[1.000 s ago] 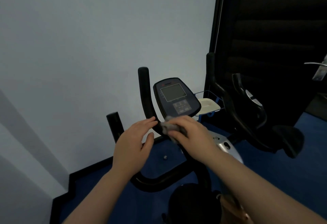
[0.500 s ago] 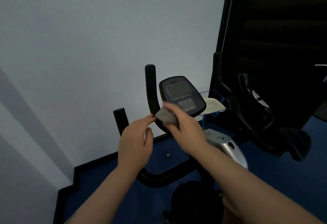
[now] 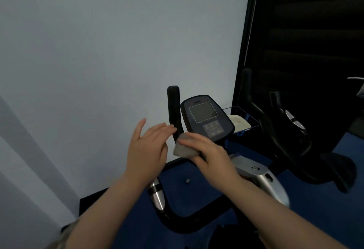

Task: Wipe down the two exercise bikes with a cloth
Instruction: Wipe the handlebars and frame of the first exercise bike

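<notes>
The near exercise bike has a black upright handlebar [image 3: 173,107], a dark console [image 3: 206,117] with a grey screen, and a silver body [image 3: 262,178]. My right hand [image 3: 210,154] grips a grey cloth [image 3: 184,149] against the lower part of that upright bar, just below the console. My left hand [image 3: 147,146] hovers beside the bar with fingers spread and relaxed, its fingertips close to the bar. A second black exercise bike [image 3: 285,136] stands to the right, its seat [image 3: 338,168] low at the right.
A pale wall [image 3: 118,51] fills the left and centre. A dark panel [image 3: 307,32] rises at the right. A wire basket with a white object [image 3: 239,122] sits between the bikes. Blue floor [image 3: 197,189] lies below. A curved black lower handlebar [image 3: 183,223] loops near me.
My right hand slid the cloth left off the console area onto the upright bar. My left hand let go of its pinch at the bar and opened its fingers.
</notes>
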Motion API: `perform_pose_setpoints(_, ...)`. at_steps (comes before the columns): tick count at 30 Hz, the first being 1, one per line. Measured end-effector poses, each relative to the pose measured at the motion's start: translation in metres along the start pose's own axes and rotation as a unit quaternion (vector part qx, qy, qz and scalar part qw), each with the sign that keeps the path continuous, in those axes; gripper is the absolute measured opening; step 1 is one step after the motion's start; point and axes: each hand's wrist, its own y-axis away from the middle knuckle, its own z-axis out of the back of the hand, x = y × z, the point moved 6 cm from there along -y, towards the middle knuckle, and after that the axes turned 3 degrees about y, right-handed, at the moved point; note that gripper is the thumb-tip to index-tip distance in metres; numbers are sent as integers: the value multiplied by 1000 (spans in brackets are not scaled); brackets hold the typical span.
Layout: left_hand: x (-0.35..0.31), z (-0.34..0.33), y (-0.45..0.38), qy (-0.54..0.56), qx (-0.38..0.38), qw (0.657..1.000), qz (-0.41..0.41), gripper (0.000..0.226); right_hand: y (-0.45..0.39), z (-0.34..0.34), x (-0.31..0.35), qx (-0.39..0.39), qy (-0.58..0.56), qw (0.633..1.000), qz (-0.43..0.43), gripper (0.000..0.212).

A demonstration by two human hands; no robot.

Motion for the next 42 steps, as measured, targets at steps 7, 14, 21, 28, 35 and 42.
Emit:
perform_pose_setpoints(7,6,-5,7,13,-44,998,34,46,-47,13,4,-29,-62,997,-21,46)
perform_pose_setpoints(14,7,-5,8,51,-48,997,42,32,-9,15,-3,19,-18,1000,8,43)
perform_pose_setpoints(21,7,-4,7,52,-64,996,27,28,-36,-1,1,-49,-85,994,-49,46)
perform_pose_setpoints(28,7,-4,7,50,-83,995,28,24,-54,23,6,-4,5,1000,-11,39)
perform_pose_setpoints(35,5,-2,7,66,-85,994,22,21,-18,10,-2,-33,0,999,-6,47)
perform_pose_setpoints(42,6,-1,8,48,-87,995,22,24,-47,-1,14,-118,4,993,-27,44)
